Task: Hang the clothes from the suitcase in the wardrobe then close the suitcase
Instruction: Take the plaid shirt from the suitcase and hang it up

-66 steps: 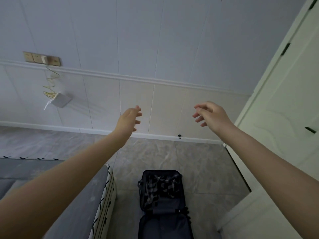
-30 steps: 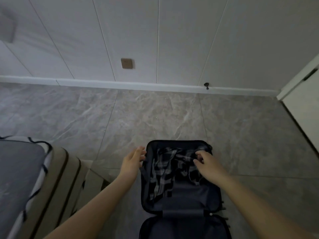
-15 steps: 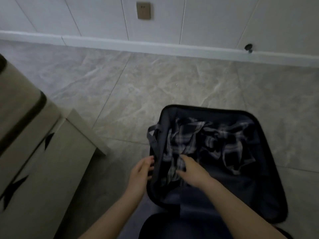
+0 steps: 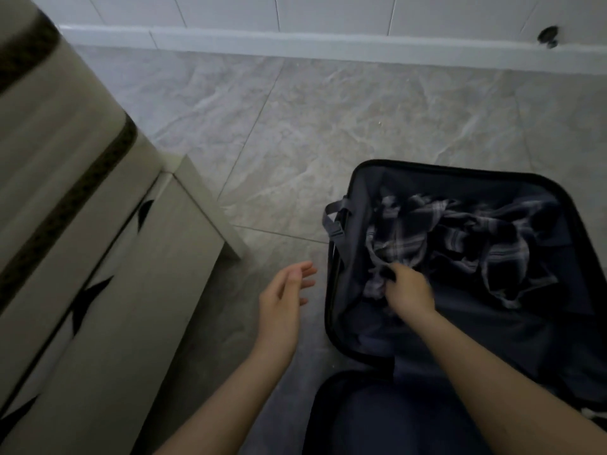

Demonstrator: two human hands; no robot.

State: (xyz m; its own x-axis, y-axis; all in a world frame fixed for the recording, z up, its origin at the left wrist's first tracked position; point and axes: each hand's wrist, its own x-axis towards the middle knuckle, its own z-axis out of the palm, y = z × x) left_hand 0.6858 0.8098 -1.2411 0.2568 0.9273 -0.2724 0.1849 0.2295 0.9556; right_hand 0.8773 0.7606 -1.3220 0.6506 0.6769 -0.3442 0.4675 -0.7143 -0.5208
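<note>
A dark suitcase (image 4: 358, 178) lies open on the tiled floor at the lower right. Inside it a crumpled dark plaid shirt (image 4: 460, 234) fills the far half. My right hand (image 4: 409, 290) is inside the case and grips the near left part of the shirt with curled fingers. My left hand (image 4: 284, 297) hovers over the floor just left of the suitcase, fingers straight and relaxed, holding nothing. The suitcase's other half (image 4: 371, 418) shows at the bottom edge, partly hidden by my right forearm.
A beige bed frame with black markings (image 4: 108, 284) fills the left side, its corner close to my left hand. A grey strap (image 4: 333, 218) hangs over the suitcase's left rim. White skirting runs along the wall (image 4: 295, 41), with a small door stop (image 4: 548, 36) at the top right.
I have bent down closer to the suitcase. My right hand has closed on the plaid shirt. My left hand has come off the suitcase rim and now hovers beside it.
</note>
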